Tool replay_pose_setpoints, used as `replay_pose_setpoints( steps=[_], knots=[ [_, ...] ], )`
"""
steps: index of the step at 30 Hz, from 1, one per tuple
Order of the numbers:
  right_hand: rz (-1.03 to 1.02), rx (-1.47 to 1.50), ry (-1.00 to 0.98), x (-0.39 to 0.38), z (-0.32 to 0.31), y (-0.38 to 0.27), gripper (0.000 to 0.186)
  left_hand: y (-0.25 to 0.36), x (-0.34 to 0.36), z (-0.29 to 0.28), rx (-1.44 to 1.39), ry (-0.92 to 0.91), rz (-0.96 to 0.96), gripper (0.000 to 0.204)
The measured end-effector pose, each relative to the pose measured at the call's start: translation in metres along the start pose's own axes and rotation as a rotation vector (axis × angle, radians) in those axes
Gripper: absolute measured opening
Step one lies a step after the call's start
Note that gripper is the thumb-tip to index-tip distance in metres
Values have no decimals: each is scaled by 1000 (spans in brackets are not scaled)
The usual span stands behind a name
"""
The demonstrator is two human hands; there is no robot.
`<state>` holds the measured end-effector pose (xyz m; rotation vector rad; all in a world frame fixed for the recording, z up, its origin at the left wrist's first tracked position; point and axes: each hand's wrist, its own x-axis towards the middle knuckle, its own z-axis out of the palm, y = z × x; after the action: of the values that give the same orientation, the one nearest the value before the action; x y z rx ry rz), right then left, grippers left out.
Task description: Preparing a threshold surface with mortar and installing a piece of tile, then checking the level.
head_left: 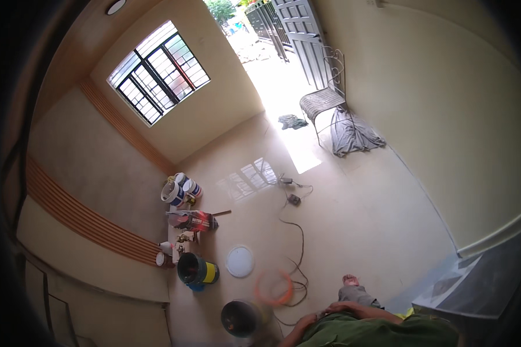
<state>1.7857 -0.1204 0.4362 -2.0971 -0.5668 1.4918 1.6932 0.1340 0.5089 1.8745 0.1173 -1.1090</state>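
My left hand [309, 319] and my right hand [340, 309] are close together at the front of my green shirt [370, 331], at the lower edge. Their fingers are too small and partly hidden to show whether they grip anything. A bare foot [350, 280] shows beyond them. To the left of my hands stands a dark bucket [237, 327], with a blurred orange ring [291, 283] beside it. A dark cable [302, 237] snakes over the floor from near the ring to a small black box [294, 199].
A round white lid [239, 261] lies near a dark bucket with a yellow band [211, 272]. Paint pails [172, 194] and a red-black bag [200, 221] line the left wall. A metal chair [324, 101] stands by the open door [304, 37], a grey cloth [353, 139] beneath it.
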Motion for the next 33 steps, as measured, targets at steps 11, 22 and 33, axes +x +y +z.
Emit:
replay_pose_setpoints(
  steps=[11,22,33],
  knots=[
    [-127,46,-60,119,-197,-99,39,127,88,-195,430,188,-237,60],
    [-82,396,-145,231,-339,-245,36,103,131,-424,324,351,-250,60],
    [-371,631,-653,499,-408,-289,36,36,136,-594,1,482,-372,60]
  ],
)
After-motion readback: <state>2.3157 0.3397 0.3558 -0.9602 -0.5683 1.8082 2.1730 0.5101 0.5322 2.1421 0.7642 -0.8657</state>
